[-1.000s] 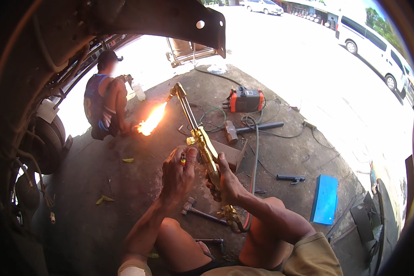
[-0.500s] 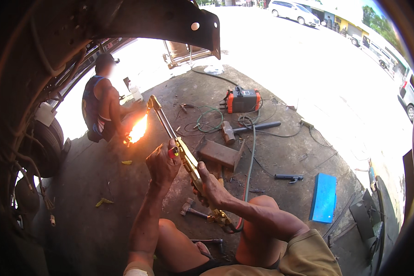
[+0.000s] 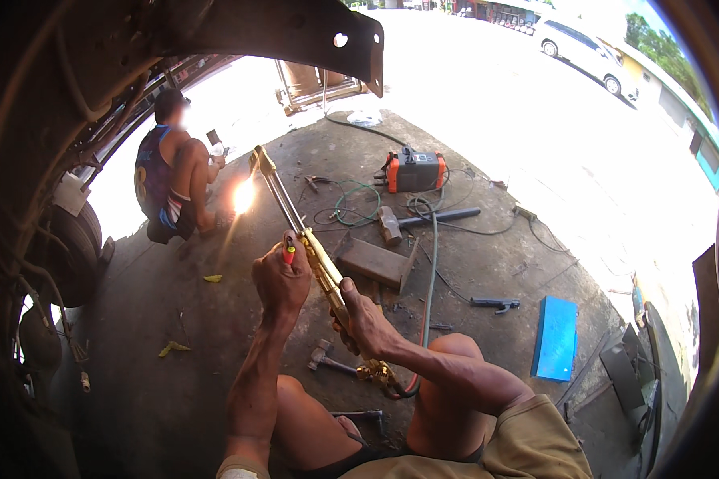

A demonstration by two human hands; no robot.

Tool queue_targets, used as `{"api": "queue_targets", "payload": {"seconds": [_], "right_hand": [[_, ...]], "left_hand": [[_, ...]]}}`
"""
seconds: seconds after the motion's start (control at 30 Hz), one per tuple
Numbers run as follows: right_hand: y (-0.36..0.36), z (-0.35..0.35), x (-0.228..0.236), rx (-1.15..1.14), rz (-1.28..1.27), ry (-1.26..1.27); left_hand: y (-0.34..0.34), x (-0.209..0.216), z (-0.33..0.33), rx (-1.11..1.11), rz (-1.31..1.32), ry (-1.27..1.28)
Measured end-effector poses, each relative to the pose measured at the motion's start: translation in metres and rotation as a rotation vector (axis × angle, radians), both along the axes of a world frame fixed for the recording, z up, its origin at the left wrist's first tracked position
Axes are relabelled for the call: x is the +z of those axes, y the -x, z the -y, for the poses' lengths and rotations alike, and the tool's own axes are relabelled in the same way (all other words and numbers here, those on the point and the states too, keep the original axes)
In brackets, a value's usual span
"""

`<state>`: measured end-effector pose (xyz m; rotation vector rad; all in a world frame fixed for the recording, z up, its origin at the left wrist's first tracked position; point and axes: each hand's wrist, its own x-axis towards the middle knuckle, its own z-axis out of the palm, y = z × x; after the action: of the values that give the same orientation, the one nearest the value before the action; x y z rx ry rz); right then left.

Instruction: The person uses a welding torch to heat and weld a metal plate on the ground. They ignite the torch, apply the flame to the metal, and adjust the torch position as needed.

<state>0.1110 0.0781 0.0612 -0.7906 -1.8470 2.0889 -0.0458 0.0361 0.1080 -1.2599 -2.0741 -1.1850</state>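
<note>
My right hand (image 3: 365,323) is wrapped around the brass handle of a cutting torch (image 3: 324,263), which points up and away to the left. From the torch's bent head comes a small bright flame (image 3: 244,195). Just left of the torch's tube, my left hand (image 3: 281,281) is closed around a red lighter (image 3: 288,252), its metal top poking up between the fingers. Whether that hand also touches the torch is hard to make out. Hoses (image 3: 432,295) run from the torch's rear end past my knee.
A person (image 3: 168,176) squats beyond the flame. On the floor are a sledgehammer (image 3: 390,226), a steel beam piece (image 3: 373,261), an orange-and-black welding machine (image 3: 417,172), an electrode holder (image 3: 495,303), a blue case (image 3: 555,338) and a small hammer (image 3: 321,354). A vehicle's metal frame (image 3: 295,32) hangs overhead.
The flame has shrunk from a wide orange blaze to a small bright one. The lighter now stands more upright in my left hand. Beyond, the squatting person has drawn a hand back.
</note>
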Motion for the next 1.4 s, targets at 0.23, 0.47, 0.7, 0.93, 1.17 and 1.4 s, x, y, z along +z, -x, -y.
{"api": "queue_targets", "payload": {"seconds": [0.23, 0.47, 0.7, 0.93, 1.17, 1.4], "right_hand": [[-0.017, 0.009, 0.012, -0.037, -0.146, -0.053], [-0.062, 0.001, 0.034, -0.185, -0.263, -0.108], [-0.088, -0.023, 0.084, -0.403, -0.425, -0.070], [-0.092, -0.052, 0.132, -0.381, -0.337, -0.156], [-0.075, -0.051, 0.123, -0.443, -0.308, -0.073], [-0.068, -0.049, 0.108, -0.447, -0.277, -0.138]], "left_hand": [[-0.019, 0.024, 0.010, -0.031, -0.032, -0.040], [-0.068, 0.079, -0.003, -0.350, 0.027, -0.078], [-0.119, 0.125, -0.033, -0.813, 0.290, -0.280], [-0.118, 0.145, -0.069, -0.753, 0.117, -0.376], [-0.109, 0.137, -0.066, -0.672, 0.238, -0.295], [-0.107, 0.125, -0.062, -0.632, 0.310, -0.307]]}}
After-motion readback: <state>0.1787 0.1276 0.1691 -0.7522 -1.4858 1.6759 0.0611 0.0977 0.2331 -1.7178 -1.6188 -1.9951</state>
